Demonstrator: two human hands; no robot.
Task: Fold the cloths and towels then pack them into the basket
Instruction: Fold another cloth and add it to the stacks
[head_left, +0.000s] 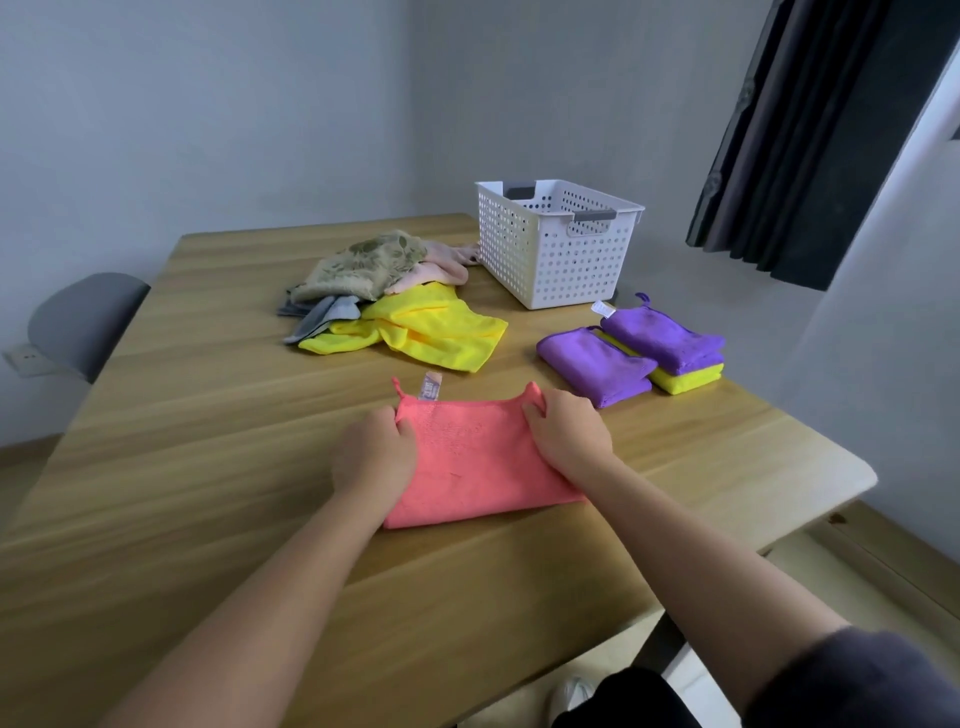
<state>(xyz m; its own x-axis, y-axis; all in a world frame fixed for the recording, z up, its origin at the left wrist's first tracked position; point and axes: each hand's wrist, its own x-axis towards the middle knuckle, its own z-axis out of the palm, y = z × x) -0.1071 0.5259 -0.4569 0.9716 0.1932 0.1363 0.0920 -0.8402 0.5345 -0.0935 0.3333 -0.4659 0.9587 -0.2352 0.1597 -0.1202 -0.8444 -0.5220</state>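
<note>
Head view: wooden table (182, 467), a person's two bare arms reaching in.
Pink cloth (478, 462): flat on the near table, folded over, loop and label at its far left corner.
Left hand (374, 457): fingers pinched on the cloth's far left corner.
Right hand (566, 431): fingers clamped on the far right corner.
Unfolded pile (374, 280): floral, pale pink and grey cloths heaped mid-table; yellow cloth (426, 332) spread in front, well apart from the pink cloth.
Folded stack (670, 348): purple over yellow, a second purple cloth (597, 364) touching its left side.
Basket (556, 244): white, perforated, just behind the folded stack; inside not visible.
Surroundings: grey chair (83, 322) at left edge, dark curtain (800, 135) right.
</note>
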